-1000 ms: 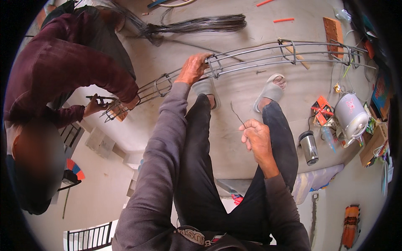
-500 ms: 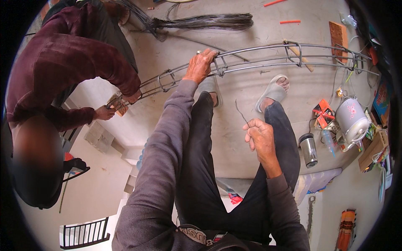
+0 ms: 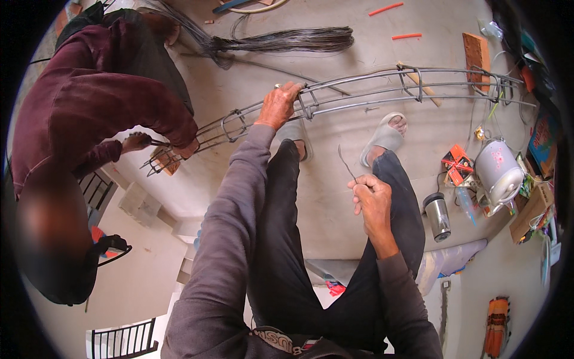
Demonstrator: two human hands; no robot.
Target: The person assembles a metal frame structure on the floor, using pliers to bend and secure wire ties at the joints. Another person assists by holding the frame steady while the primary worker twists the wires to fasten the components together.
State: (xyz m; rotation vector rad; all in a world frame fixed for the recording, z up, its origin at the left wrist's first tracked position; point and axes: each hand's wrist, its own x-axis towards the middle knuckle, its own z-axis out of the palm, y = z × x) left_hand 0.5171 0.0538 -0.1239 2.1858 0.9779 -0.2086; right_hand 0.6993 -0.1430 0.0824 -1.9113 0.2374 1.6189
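A long cage of steel rebar (image 3: 419,84), with square stirrups around its bars, runs across in front of my feet. My left hand (image 3: 280,106) is closed around its bars beside a stirrup. My right hand (image 3: 373,203) pinches a thin, bent tie wire (image 3: 342,158) above my right knee; the wire points up and stands apart from the cage. At the left, a co-worker in a maroon sleeve (image 3: 137,102) rests one hand (image 3: 188,148) on the cage's left end. Their other hand (image 3: 136,142) holds a dark tool, too small to name.
A bundle of black wire (image 3: 287,40) lies beyond the cage. Bricks (image 3: 476,60) (image 3: 164,160) are at the cage's ends, and a wooden stick (image 3: 431,94) lies under it. To the right stand a steel tumbler (image 3: 438,216), an orange box (image 3: 457,164) and a kettle (image 3: 499,173).
The co-worker's far hand has come off the cage end and moved up and left with the dark tool. My left hand keeps its hold; my right hand still pinches the wire.
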